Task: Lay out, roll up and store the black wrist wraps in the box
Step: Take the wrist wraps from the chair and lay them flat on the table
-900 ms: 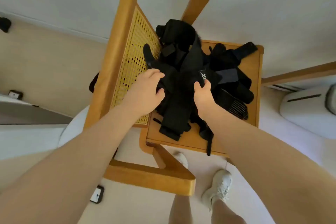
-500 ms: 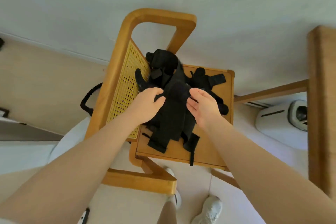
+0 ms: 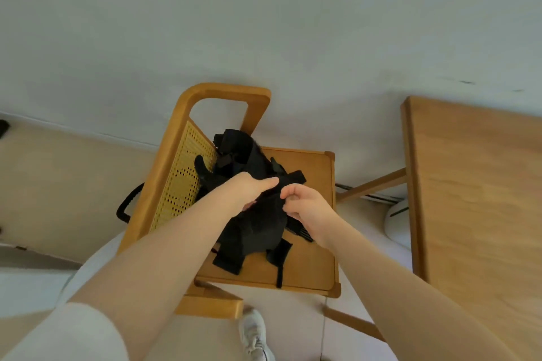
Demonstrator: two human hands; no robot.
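Note:
A tangled bundle of black wrist wraps (image 3: pixel 258 231) hangs over the wooden chair seat (image 3: pixel 311 267), lifted between both hands. My left hand (image 3: pixel 252 187) grips the upper left side of the bundle. My right hand (image 3: pixel 305 205) pinches its upper right side with curled fingers. Loose strap ends (image 3: pixel 280 258) dangle down toward the seat's front edge. More black straps (image 3: pixel 234 149) lie piled against the cane chair back. No box is in view.
The wooden chair with its yellow cane back (image 3: pixel 181 179) stands against a white wall. A wooden table (image 3: pixel 475 199) fills the right side, with a white appliance (image 3: pixel 396 223) under it. My white shoe (image 3: pixel 255 331) is below the chair.
Both hands have gathered the wraps and raised them off the seat, coming closer together. The view has pulled back and tilted, bringing the table into sight.

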